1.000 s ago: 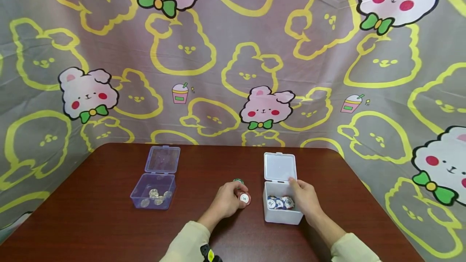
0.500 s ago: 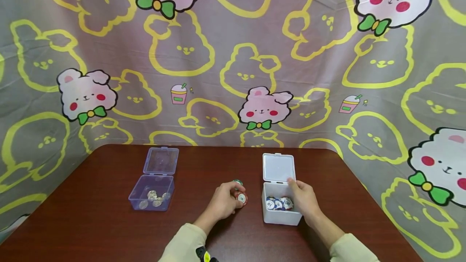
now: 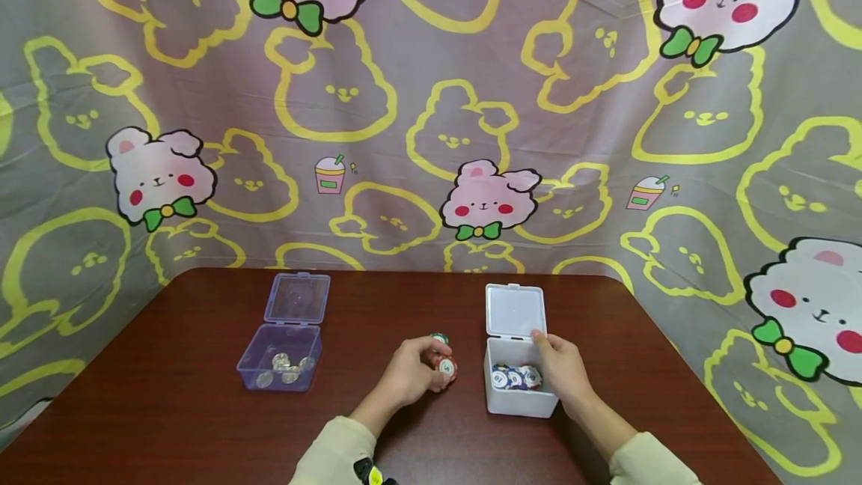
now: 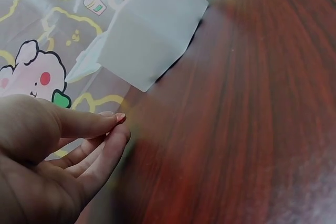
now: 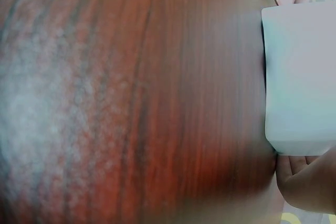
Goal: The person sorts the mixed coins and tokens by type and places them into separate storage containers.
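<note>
Between thumb and fingers, my left hand (image 3: 407,376) pinches a red poker chip (image 3: 447,369) marked 5, left of a white plastic box (image 3: 521,403). A green poker chip (image 3: 439,337) shows just behind that hand, partly hidden. In the left wrist view only a thin edge of the red chip (image 4: 121,117) shows at the fingertips. My right hand (image 3: 569,373) grips the right wall of the white box, thumb at the rim near the hinge, other fingers mostly hidden. Several blue-and-white poker chips (image 3: 515,377) lie inside, and the lid (image 3: 515,310) stands open.
A clear purple-tinted box (image 3: 279,376) with its lid (image 3: 298,298) raised stands on the left, with several clear or silvery round pieces (image 3: 281,361) inside. Beneath everything is a dark red-brown wooden table (image 3: 377,305). A patterned cloth (image 3: 390,126) hangs behind its back edge.
My left hand has shifted slightly left with the red chip, and more of the green chip shows. The right hand stays on the white box. The head view has shifted a little.
</note>
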{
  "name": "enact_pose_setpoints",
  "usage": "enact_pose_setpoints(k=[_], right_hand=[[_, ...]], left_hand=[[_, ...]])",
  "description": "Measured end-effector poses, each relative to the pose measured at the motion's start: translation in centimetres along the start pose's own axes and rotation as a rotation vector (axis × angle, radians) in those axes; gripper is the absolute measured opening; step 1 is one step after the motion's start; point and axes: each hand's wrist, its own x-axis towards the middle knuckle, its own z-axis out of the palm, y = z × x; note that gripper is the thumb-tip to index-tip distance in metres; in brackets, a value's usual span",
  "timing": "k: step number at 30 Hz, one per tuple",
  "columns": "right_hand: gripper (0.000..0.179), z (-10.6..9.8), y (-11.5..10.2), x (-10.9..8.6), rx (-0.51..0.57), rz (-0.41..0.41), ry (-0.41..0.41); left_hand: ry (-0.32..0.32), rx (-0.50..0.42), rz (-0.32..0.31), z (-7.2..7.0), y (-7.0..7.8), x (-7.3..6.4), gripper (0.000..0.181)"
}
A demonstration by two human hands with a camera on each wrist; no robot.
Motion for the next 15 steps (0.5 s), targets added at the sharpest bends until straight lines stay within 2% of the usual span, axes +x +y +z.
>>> enact_pose_setpoints(k=[6, 15], right_hand=[[0.049, -0.05, 0.05, 0.21, 0.008, 0.014, -0.009], [0.048, -0.18, -0.16, 0.46, 0.005, 0.022, -0.01]], left_hand=[[-0.034, -0.11, -0.017, 0.05, 0.28, -0.19, 0.038], [-0.07, -0.207, -0.061, -0.11, 0.95, -0.44, 0.04]])
